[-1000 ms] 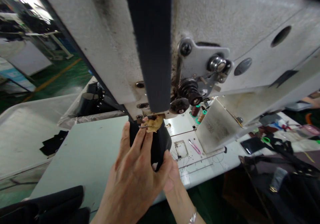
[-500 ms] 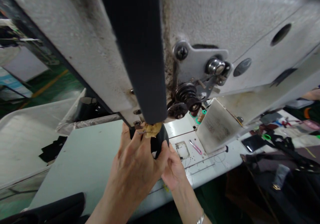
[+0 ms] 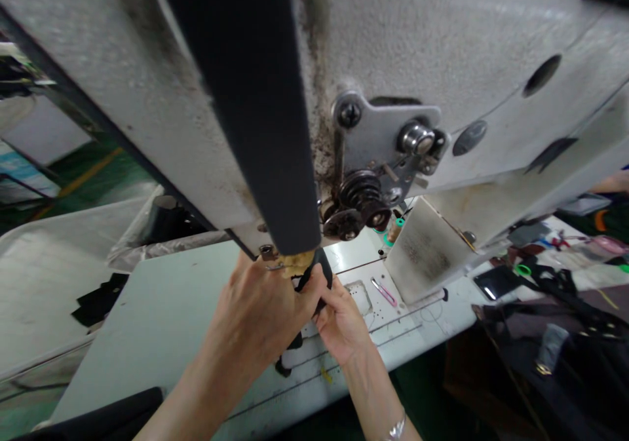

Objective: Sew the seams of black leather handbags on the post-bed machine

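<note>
A black piece of fabric or leather (image 3: 322, 272) is under the head of a sewing machine (image 3: 417, 41). My left hand (image 3: 265, 303) is closed on it from the left, thumb pressing its near edge; the other fingertips are behind the machine head. My right hand (image 3: 341, 320) pinches the same piece at its right side, close against my left thumb. The needle area is hidden by a yellowish lump (image 3: 295, 264) and the dark bar (image 3: 240, 100) in front. Small dark ends (image 3: 284, 366) show below my left hand.
Pink-handled thread snips (image 3: 384, 292) lie on the pale machine table (image 3: 142, 310), right of my hands. Behind stands a thread spool (image 3: 394, 230). A phone (image 3: 491, 284) and dark bags (image 3: 555, 362) are at right. A white bin (image 3: 54, 270) with black pieces stands at left.
The black piece has turned and shows less between my hands. My left hand has shifted slightly left, its fingers further behind the machine head. Dark ends now show below it. The view has shifted slightly.
</note>
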Demonstrator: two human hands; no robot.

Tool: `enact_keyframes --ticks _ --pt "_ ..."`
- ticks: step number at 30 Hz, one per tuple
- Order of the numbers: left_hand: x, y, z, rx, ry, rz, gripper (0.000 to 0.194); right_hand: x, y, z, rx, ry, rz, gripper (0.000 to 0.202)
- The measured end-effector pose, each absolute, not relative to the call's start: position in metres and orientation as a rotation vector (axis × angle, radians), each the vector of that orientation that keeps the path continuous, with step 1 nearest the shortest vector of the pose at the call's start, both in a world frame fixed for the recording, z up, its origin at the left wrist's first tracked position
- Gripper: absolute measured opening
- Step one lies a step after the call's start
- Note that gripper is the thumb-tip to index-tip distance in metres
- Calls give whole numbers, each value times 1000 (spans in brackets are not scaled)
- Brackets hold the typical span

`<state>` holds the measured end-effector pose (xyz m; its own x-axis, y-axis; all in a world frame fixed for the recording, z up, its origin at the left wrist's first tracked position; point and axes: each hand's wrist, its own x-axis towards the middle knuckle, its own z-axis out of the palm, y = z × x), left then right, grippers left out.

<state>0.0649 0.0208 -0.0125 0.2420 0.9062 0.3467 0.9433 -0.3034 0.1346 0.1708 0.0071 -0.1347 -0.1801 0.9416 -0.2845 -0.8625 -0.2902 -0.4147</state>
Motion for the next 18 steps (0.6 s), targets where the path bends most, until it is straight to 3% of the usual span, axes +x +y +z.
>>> enact_keyframes --ticks 5,10,13,18 --pt "67 25 -8 -2379 -1806 -443 33 172 14 -137 -821 -273 1682 53" --pt "62 21 -3 -2421 -1754 -457 36 174 11 -131 -1299 -396 1120 75" --pt "39 12 -4 -2536 -1577 -513 42 174 8 -126 -1190 -430 1208 66" --pt "4 -6 -5 -2591 -1116 -642 39 172 45 -129 -1031 -212 1657 46"
